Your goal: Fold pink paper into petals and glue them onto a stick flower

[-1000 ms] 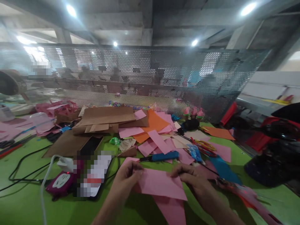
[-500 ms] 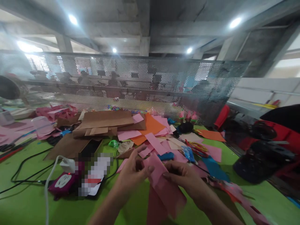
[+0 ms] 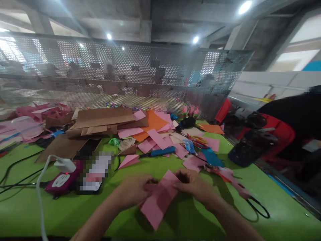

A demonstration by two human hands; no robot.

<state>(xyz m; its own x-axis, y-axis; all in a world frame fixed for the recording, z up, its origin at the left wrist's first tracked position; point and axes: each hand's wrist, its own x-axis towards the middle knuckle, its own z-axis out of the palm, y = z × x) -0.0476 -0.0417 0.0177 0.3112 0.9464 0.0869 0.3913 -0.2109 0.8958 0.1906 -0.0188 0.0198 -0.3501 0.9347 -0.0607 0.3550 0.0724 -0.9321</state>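
Between my hands is a piece of pink paper (image 3: 160,201), tilted above the green table (image 3: 120,222). My left hand (image 3: 135,189) pinches its left side, with the fingertips partly blurred. At the upper right edge my right hand (image 3: 192,185) grips the same paper between thumb and fingers. Beyond the hands lie loose pink paper pieces (image 3: 159,139) and a blue-handled tool (image 3: 160,151), its far end thin and dark.
A purple power adapter (image 3: 60,182) with a white plug (image 3: 65,165) and cables sits at left, beside a phone (image 3: 96,174). Brown paper sheets (image 3: 102,115) are piled behind. Scissors (image 3: 198,141) lie among scraps; a dark container (image 3: 250,147) stands right. A perforated metal screen (image 3: 140,72) spans the back.
The view has shifted, bringing the hands lower in the picture. The pink paper has turned, its lower end now pointing down left instead of down right. Both hands keep hold.
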